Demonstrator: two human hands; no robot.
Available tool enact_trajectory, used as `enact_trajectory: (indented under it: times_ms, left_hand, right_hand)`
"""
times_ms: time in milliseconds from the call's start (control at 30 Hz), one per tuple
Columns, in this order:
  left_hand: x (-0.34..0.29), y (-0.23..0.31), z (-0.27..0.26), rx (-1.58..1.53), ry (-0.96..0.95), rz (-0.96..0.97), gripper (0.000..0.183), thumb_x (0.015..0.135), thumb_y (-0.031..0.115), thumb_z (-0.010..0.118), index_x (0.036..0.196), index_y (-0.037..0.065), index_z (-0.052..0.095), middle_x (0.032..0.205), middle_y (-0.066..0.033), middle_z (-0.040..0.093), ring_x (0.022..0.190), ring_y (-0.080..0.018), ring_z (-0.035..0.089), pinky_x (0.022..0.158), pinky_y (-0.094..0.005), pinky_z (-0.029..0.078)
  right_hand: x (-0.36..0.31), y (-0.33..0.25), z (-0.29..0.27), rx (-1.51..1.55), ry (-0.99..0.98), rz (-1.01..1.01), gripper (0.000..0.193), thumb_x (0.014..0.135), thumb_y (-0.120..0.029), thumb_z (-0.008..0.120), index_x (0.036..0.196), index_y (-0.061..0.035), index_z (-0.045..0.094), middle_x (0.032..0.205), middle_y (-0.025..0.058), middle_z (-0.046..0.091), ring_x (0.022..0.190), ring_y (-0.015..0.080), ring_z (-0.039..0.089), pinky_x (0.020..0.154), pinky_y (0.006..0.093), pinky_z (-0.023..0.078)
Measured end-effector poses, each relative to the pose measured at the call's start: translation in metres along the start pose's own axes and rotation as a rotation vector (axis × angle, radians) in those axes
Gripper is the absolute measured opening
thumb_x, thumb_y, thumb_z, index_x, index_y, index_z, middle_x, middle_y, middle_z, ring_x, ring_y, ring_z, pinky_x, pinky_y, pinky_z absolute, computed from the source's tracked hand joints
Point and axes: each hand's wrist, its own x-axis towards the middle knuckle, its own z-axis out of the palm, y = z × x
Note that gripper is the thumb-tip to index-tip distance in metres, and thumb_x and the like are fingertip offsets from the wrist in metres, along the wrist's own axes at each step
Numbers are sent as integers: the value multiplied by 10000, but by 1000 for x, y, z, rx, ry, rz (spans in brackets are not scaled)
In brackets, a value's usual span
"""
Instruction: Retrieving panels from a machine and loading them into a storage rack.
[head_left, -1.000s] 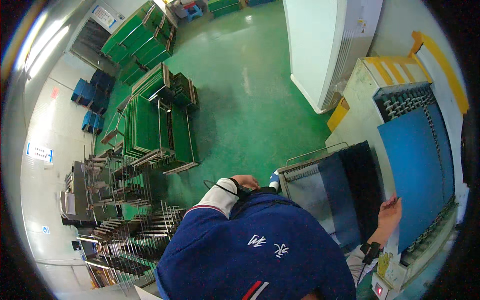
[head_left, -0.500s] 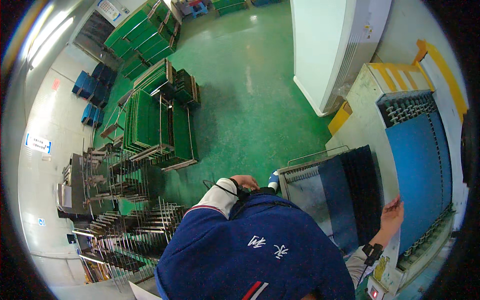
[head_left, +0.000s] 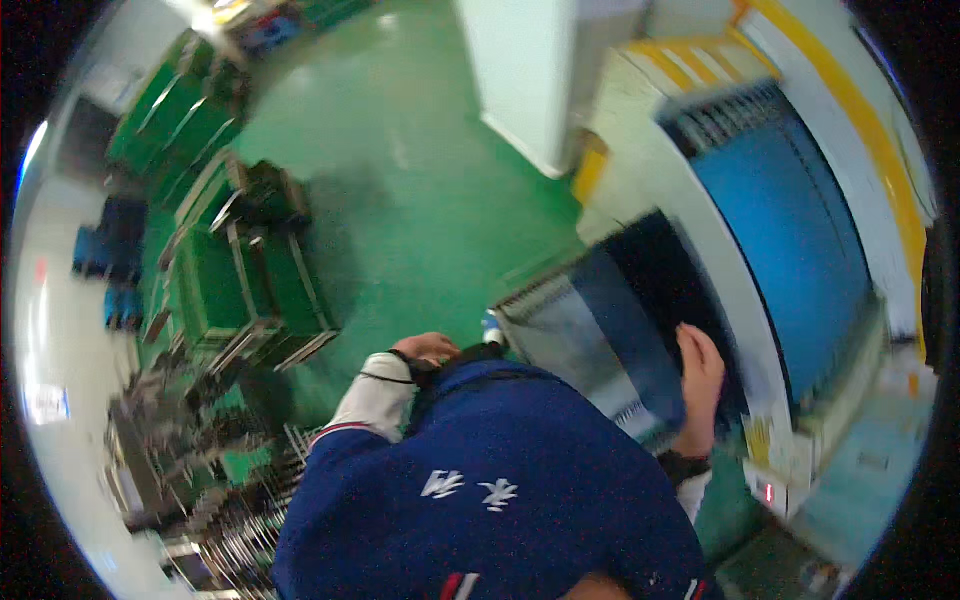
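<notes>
My right hand (head_left: 703, 375) hangs over the dark blue panels (head_left: 655, 290) standing in a rack (head_left: 560, 335). Its fingers are stretched and somewhat apart; whether they touch a panel I cannot tell. To the right of that hand, a bright blue sheet (head_left: 785, 235) lies on the roller bed of a pale machine (head_left: 700, 230). My left hand (head_left: 427, 347) is beside my waist at the left, above the green floor. Motion smears its fingers, and no object shows in it.
Racks of green panels (head_left: 215, 290) stand on the left, with metal racks (head_left: 240, 525) nearer to me. Blue bins (head_left: 110, 240) line the left wall. A white cabinet (head_left: 520, 90) stands ahead. A dark flat thing (head_left: 780, 565) lies at the lower right.
My right hand has left the edge of the blue sheet and moved left over the dark panels. The whole view has swung, and the surroundings appear shifted left and blurred.
</notes>
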Motion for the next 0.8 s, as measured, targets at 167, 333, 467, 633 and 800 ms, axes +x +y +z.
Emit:
enact_trajectory:
  times_ms: [167, 333, 467, 633, 800]
  left_hand:
    - [4, 42, 4, -282, 63, -402, 360, 888, 343, 585, 1143, 90, 598, 1062, -8, 624, 753, -137, 572, 579, -315, 504]
    - [4, 35, 7, -350, 87, -460, 413, 866, 375, 610, 1181, 110, 584, 1124, -8, 617, 710, -143, 553, 550, -324, 496]
    - [0, 32, 11, -362, 104, -465, 427, 863, 383, 612, 1196, 117, 579, 1134, -6, 614, 718, -143, 552, 558, -327, 491]
    - [-20, 35, 17, -150, 65, -63, 418, 856, 346, 620, 1183, 87, 601, 1088, -63, 623, 942, -195, 579, 751, -337, 493]
    - [-18, -19, 19, 179, 105, 257, 434, 883, 347, 571, 1177, 28, 580, 1060, -157, 616, 929, -322, 575, 776, -351, 485]
  right_hand:
    - [-17, -15, -6, -157, 80, -79, 232, 841, -71, 636, 1066, -14, 635, 1000, 115, 664, 908, 189, 637, 793, 298, 491]
    - [-32, -10, -2, -225, 62, -111, 249, 835, -67, 625, 1080, -19, 637, 977, 116, 657, 923, 194, 627, 810, 296, 475]
    - [-40, -5, 5, -363, 44, -127, 281, 824, -146, 637, 1086, -43, 630, 1053, 145, 641, 993, 306, 597, 876, 371, 460]
    - [-43, 1, 16, -509, -17, -190, 311, 821, -160, 636, 1112, -55, 615, 1081, 145, 625, 1030, 320, 567, 900, 391, 441]
    - [-37, -2, 23, -556, -76, -202, 297, 831, -157, 616, 1104, -41, 610, 1048, 145, 613, 1009, 333, 547, 882, 411, 430]
